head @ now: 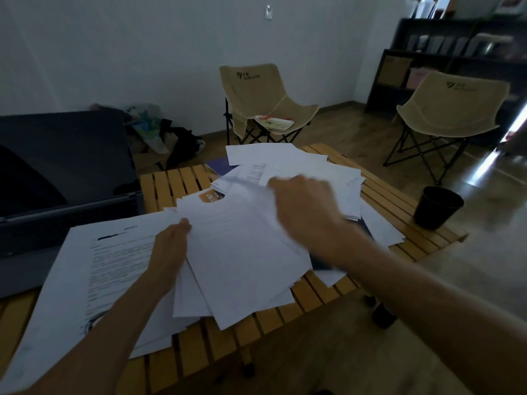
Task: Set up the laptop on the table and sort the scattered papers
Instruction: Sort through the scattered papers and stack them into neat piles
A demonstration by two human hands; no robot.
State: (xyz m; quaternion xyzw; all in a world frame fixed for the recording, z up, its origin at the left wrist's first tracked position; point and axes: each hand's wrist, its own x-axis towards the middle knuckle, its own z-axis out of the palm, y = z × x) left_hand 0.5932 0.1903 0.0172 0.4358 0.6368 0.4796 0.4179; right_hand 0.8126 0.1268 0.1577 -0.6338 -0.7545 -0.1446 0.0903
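Your left hand (171, 246) pinched the fanned papers (242, 252) on the desk (382, 192) beside the open laptop (65, 172) to steady them, while your blurred right hand (302, 206) gripped an upper sheet, apparently to sort it.

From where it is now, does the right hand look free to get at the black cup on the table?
Probably yes. The black cup stands alone on bare slats at the table's far right corner, beyond the right hand, which is on the papers. Nothing lies between them.
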